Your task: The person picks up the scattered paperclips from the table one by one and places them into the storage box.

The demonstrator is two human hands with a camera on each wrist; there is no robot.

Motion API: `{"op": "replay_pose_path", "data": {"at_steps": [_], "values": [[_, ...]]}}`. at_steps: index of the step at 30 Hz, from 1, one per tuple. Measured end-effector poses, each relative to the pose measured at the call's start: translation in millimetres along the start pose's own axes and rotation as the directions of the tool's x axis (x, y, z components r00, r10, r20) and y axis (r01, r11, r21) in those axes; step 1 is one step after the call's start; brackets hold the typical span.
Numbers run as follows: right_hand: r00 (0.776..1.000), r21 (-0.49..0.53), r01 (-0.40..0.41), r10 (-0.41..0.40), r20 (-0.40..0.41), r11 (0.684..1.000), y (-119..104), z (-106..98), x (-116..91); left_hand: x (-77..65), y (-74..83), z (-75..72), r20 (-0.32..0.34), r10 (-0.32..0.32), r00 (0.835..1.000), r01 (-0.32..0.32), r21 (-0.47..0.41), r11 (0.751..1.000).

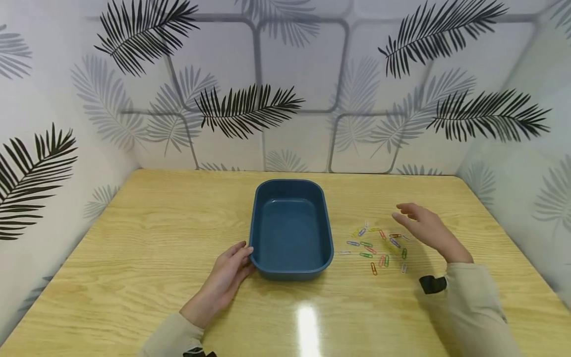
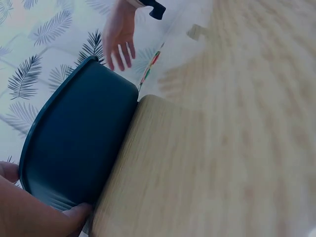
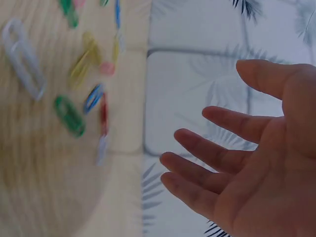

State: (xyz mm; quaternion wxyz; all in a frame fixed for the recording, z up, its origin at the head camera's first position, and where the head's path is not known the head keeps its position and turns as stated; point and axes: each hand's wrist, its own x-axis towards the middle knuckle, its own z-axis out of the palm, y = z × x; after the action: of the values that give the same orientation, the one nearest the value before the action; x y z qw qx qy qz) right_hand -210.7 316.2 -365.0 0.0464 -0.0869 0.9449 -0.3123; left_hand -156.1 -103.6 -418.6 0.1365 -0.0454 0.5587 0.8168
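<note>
A dark blue rectangular tub (image 1: 292,233) stands upright on the wooden table. My left hand (image 1: 226,272) holds it at its near left corner. One fingertip meets the tub's rim (image 2: 37,123) in the left wrist view, and another digit lies low against the wall. My right hand (image 1: 426,230) hovers over the far right of a scatter of coloured paper clips (image 1: 366,244). Its fingers (image 3: 215,150) are spread and slightly bent, with nothing in them. A white paper clip (image 3: 23,58) and a green paper clip (image 3: 69,116) lie below it in the right wrist view.
Pale wood table (image 1: 169,213) surrounds the tub. Walls with a leaf pattern (image 1: 294,144) border the table at the back and both sides. The paper clips lie loosely to the right of the tub.
</note>
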Motion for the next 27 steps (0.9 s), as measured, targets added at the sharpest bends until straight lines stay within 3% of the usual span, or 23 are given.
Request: {"op": "replay_pose_path", "data": {"at_steps": [8, 19, 27], "values": [[0.983, 0.026, -0.140, 0.136, 0.120, 0.990, 36, -7, 7, 0.8, 1.6, 0.3, -0.004, 0.013, 1.000, -0.013, -0.029, 0.999], [0.986, 0.038, -0.130, 0.125, 0.114, 0.991, 54, -2, 16, -1.3, -2.4, 0.9, 0.009, 0.038, 0.999, -0.038, -0.004, 0.999], [0.993, -0.069, -0.092, 0.097, 0.073, 0.993, 51, 2, 21, -0.1, -2.5, -1.1, 0.000, 0.030, 1.000, -0.030, 0.029, 0.999]]}}
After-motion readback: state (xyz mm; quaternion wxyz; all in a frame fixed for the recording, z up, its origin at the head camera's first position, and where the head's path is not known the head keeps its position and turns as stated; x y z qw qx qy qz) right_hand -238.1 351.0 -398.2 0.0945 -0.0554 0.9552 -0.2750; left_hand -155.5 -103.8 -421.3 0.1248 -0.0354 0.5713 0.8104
